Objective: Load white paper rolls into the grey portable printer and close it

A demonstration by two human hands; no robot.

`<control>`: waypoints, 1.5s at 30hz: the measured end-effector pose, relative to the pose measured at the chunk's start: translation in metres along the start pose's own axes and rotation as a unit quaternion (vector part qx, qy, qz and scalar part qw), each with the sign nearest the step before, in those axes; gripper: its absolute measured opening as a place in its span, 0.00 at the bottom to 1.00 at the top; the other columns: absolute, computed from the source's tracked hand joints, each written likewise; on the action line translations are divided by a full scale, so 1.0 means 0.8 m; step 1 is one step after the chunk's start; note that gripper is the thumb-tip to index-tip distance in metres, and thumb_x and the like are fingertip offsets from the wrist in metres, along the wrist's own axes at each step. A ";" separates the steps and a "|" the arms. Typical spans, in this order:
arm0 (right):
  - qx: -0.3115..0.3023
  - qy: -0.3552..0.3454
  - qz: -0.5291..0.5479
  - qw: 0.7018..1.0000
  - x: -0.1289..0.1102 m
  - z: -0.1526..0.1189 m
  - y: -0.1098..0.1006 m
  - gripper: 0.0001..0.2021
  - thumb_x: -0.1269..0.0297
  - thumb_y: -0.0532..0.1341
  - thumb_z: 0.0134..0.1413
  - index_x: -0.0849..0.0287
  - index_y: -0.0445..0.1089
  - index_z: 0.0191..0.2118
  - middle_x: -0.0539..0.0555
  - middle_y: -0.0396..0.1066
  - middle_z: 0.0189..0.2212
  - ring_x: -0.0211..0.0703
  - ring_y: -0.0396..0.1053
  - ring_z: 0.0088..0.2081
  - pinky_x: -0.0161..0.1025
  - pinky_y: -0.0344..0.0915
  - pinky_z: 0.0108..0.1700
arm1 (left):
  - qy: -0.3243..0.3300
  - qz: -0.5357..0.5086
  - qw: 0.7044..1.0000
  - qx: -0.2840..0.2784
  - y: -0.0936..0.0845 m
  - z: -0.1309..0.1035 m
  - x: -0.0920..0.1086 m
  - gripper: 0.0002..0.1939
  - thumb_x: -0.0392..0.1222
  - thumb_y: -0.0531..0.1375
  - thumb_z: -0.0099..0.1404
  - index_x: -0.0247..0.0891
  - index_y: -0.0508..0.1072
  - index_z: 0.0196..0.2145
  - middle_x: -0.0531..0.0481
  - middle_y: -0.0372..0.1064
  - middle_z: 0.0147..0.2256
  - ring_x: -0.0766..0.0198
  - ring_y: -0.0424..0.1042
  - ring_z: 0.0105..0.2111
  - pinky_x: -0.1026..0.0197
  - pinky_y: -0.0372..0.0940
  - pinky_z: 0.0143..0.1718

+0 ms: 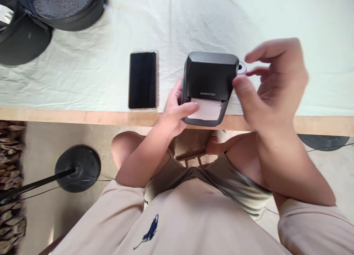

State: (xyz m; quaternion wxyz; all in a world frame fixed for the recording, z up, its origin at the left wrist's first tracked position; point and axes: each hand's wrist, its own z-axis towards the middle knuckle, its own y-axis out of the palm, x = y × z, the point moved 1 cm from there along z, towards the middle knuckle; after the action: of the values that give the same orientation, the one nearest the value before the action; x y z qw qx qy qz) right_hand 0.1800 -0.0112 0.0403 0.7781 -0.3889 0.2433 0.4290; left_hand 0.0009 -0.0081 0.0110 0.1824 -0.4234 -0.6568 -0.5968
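A dark grey label printer [211, 76] marked NIIMBOT is held at the table's front edge by my left hand [177, 109]. The thumb of that hand lies at the white label paper [208, 109] on the printer's front, while the other fingers are partly hidden at its left side. Beside the printer's right side is my right hand [272, 81], slightly blurred, with thumb and fingers apart and nothing between them. Its thumb tip is close to the printer's edge; whether they touch I cannot tell. A small white roll [242, 67] shows partly behind the printer, near those fingertips.
A phone with a dark screen [142, 80] lies on the pale cloth [116, 34] to the left. Black rounded containers [74, 15] stand at the far left. The wooden table edge [83, 116] runs across, with a round black base [79, 168] on the floor below.
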 end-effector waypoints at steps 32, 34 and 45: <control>-0.072 -0.038 -0.011 0.997 -0.008 0.015 -0.018 0.20 0.50 0.75 0.55 0.43 0.76 0.52 0.52 0.72 0.44 0.52 0.76 0.47 0.48 0.76 0.40 | -0.060 -0.054 0.995 0.053 -0.005 0.023 -0.002 0.19 0.53 0.54 0.82 0.39 0.79 0.41 0.46 0.82 0.41 0.43 0.75 0.68 0.43 0.73 0.68; 0.041 -0.061 0.005 0.997 -0.017 0.020 -0.011 0.09 0.54 0.71 0.63 0.50 0.73 0.40 0.47 0.61 0.32 0.37 0.67 0.30 0.42 0.69 0.33 | -0.067 -0.033 0.996 0.057 -0.003 0.024 0.000 0.24 0.58 0.52 0.82 0.40 0.78 0.41 0.44 0.82 0.44 0.41 0.72 0.71 0.42 0.74 0.67; -0.158 -0.034 -0.170 0.972 -0.007 0.026 -0.012 0.10 0.67 0.70 0.56 0.48 0.77 0.44 0.46 0.82 0.37 0.41 0.71 0.26 0.44 0.64 0.32 | -0.038 -0.007 0.998 -0.053 -0.013 0.018 -0.004 0.13 0.52 0.67 0.72 0.42 0.79 0.48 0.44 0.83 0.48 0.42 0.74 0.68 0.48 0.78 0.60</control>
State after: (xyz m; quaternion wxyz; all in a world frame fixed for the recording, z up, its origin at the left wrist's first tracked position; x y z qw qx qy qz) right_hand 0.1864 -0.0005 0.0604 0.7762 -0.5275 0.0764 0.3368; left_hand -0.0013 0.0052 -0.0007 0.1307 -0.4501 -0.6333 -0.6158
